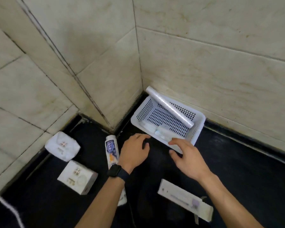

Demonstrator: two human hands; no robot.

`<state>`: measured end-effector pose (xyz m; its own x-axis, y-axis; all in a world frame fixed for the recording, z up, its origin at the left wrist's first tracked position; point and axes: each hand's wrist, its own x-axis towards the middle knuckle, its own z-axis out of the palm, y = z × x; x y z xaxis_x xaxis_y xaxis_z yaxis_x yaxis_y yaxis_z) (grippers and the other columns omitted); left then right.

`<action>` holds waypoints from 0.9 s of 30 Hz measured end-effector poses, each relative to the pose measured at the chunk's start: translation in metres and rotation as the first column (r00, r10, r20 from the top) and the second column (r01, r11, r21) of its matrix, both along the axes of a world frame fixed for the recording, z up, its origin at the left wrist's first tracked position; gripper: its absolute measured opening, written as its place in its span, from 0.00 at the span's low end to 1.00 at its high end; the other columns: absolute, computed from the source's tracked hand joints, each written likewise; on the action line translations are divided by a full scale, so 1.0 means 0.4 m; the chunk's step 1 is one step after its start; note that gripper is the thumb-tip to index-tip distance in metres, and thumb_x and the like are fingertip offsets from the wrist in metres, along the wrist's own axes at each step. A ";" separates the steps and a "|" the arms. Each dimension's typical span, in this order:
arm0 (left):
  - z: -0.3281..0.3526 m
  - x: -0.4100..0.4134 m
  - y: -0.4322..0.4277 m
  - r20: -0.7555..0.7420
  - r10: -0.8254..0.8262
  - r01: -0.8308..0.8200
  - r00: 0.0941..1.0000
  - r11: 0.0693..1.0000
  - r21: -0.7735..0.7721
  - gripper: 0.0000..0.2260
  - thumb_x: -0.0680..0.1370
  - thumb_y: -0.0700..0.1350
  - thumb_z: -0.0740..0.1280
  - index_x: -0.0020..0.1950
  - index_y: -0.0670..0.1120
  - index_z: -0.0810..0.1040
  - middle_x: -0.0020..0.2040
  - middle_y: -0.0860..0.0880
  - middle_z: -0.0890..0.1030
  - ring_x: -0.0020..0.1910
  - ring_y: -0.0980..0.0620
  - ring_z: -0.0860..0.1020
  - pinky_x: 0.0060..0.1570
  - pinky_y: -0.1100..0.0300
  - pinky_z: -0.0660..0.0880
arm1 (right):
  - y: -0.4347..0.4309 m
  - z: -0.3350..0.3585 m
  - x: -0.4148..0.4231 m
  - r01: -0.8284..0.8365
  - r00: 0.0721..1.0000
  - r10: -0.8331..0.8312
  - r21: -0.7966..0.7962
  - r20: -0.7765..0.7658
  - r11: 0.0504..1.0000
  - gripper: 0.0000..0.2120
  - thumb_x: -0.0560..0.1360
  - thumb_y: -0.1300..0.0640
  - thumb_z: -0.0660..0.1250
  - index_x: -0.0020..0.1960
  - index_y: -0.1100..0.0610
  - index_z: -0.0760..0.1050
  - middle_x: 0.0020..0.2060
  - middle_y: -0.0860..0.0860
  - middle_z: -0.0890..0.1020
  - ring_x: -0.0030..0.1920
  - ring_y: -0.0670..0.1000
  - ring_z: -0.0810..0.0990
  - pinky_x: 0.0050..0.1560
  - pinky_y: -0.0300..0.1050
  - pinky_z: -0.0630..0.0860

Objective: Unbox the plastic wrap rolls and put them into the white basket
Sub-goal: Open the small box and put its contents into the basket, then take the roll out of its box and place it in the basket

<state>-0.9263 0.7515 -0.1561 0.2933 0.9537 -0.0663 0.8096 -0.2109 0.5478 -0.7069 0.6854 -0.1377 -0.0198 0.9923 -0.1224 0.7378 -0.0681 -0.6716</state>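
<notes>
At the corner of two cream, veined tile walls, a white basket (144,111) of rigid plastic, rectangular with perforated floor and sides, is seen on a matte black countertop (237,162), its long side close along the right wall. One plastic wrap roll (169,107), a smooth glossy cylinder, is laid diagonally inside; its far end is raised over the rim at the back corner, its near end lies by the right side wall. A crumpled translucent packet (161,131) is noted against the near wall; its contents cannot be made out. Both hands are held apart and empty, fingers loosely spread: the left hand (135,150), above a dark wristwatch (115,171), just beside the basket's near-left corner; the right hand (186,155) with fingertips over the near rim, contact not resolved. Bare black surface is seen right of the basket. A printed tube (112,149), partly hidden by the left forearm, a soft white pack (62,146), a white cube box (77,177) and a flat white carton (179,196) are recorded nearer; the print on each is blurred.
</notes>
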 end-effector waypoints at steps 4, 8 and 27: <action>-0.010 -0.082 -0.169 -0.028 0.170 -0.171 0.985 0.983 -0.070 0.15 0.79 0.49 0.64 0.65 0.55 0.77 0.63 0.54 0.77 0.60 0.54 0.77 0.59 0.60 0.73 | -0.122 0.025 -0.035 -0.090 0.994 0.088 -0.019 -0.058 0.996 0.15 0.79 0.49 0.66 0.66 0.43 0.75 0.68 0.40 0.74 0.69 0.43 0.70 0.69 0.42 0.67; -0.032 -0.160 -0.313 -0.079 0.367 -0.375 0.927 0.911 -0.171 0.16 0.78 0.47 0.65 0.66 0.54 0.76 0.65 0.50 0.76 0.62 0.50 0.76 0.62 0.53 0.74 | -0.204 0.012 -0.076 -0.183 0.982 0.181 -0.042 -0.061 0.982 0.15 0.80 0.52 0.67 0.66 0.46 0.76 0.68 0.40 0.74 0.70 0.43 0.68 0.68 0.34 0.62; -0.239 -0.224 -0.306 -0.211 0.590 -0.607 0.780 0.628 -0.488 0.35 0.71 0.54 0.75 0.70 0.42 0.62 0.65 0.39 0.70 0.62 0.38 0.74 0.59 0.48 0.74 | -0.211 -0.272 -0.331 -0.463 0.423 0.746 -0.585 0.514 0.666 0.38 0.79 0.47 0.61 0.82 0.55 0.46 0.82 0.57 0.47 0.81 0.57 0.49 0.77 0.65 0.37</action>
